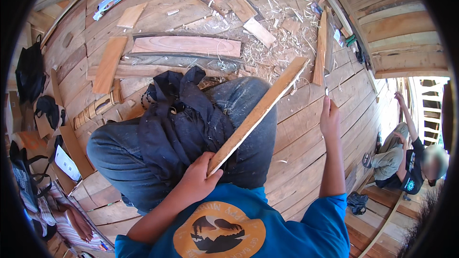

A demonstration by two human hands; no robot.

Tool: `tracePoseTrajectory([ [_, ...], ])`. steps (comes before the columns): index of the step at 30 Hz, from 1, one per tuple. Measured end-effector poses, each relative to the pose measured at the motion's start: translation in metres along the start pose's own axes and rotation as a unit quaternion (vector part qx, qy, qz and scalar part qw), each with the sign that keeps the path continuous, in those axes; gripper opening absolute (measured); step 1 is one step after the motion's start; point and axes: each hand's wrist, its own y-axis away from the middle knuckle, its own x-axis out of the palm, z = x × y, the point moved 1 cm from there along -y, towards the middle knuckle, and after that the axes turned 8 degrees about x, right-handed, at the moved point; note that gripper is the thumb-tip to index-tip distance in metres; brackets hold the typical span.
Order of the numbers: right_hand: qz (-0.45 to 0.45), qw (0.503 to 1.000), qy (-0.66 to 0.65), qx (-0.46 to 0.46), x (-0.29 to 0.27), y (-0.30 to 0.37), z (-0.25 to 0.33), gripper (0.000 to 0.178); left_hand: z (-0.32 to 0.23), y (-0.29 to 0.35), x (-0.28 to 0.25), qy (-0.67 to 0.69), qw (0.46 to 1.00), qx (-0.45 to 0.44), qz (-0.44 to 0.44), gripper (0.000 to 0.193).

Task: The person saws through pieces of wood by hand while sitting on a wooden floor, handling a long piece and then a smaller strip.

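My left hand (203, 174) is closed around the lower end of a long, flat wooden strip (260, 112). The strip slants up and to the right across my right thigh, and its pale edge looks freshly cut. Off to the right, above the floor, my right hand (330, 117) grips a slim knife (326, 89) pointing away from me. Its handle is mostly hidden in my fingers, and the knife is apart from the strip. A dark cloth (179, 114) lies bunched over my lap.
Curled shavings (291, 28) litter the plank floor ahead, among offcuts and a pinkish board (186, 46). A narrow board (320, 50) lies ahead on the right. Black bags (31, 69) and cardboard are at the left. Another person (401, 157) sits at the far right.
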Motion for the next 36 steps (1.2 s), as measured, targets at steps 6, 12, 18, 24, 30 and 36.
tracePoseTrajectory([
  [6, 0.074, 0.986, -0.151, -0.009, 0.018, 0.055, 0.042, 0.051, -0.005, -0.007, -0.015, -0.048, 0.990, -0.114, 0.071, 0.028],
  [12, 0.212, 0.945, 0.044, -0.245, 0.013, 0.111, 0.076, 0.054, 0.009, -0.009, 0.001, -0.109, 0.990, -0.077, 0.050, 0.029],
  [18, 0.081, 0.980, 0.148, -0.110, 0.011, 0.049, 0.034, 0.054, 0.005, -0.002, 0.006, -0.136, 0.989, -0.037, 0.031, 0.027],
  [24, 0.113, 0.970, 0.162, -0.144, -0.002, 0.050, 0.037, 0.056, 0.005, -0.007, 0.007, -0.125, 0.990, -0.055, 0.041, 0.028],
  [30, 0.191, 0.933, 0.074, -0.296, 0.040, 0.108, 0.064, 0.058, 0.009, -0.004, 0.007, -0.125, 0.989, -0.059, 0.049, 0.030],
  [36, 0.118, 0.936, 0.129, -0.304, 0.030, 0.067, 0.047, 0.059, 0.002, -0.012, 0.014, -0.122, 0.990, -0.051, 0.058, 0.032],
])
